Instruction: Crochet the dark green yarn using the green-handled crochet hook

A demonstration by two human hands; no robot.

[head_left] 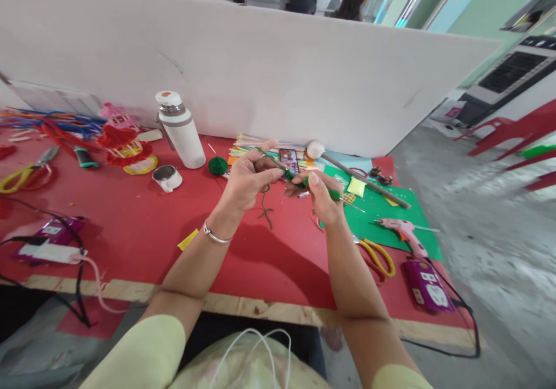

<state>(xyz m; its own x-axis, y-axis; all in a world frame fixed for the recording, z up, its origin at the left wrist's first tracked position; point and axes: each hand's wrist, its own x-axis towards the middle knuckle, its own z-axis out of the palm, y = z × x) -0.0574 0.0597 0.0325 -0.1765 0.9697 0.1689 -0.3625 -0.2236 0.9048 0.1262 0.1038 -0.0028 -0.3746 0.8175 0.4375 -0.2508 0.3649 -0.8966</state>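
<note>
Mid-frame, left hand's fingers pinch green yarn, strand raised probably for tension, right hand's fingers grip green-handled tool, seemingly for control beside that yarn, yarn ball left of centre on red desk, likely for easy reach.

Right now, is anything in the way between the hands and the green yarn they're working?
Nothing visible: the left hand holds the green yarn directly, and the right hand grips the green-handled tool close beside it.
</note>
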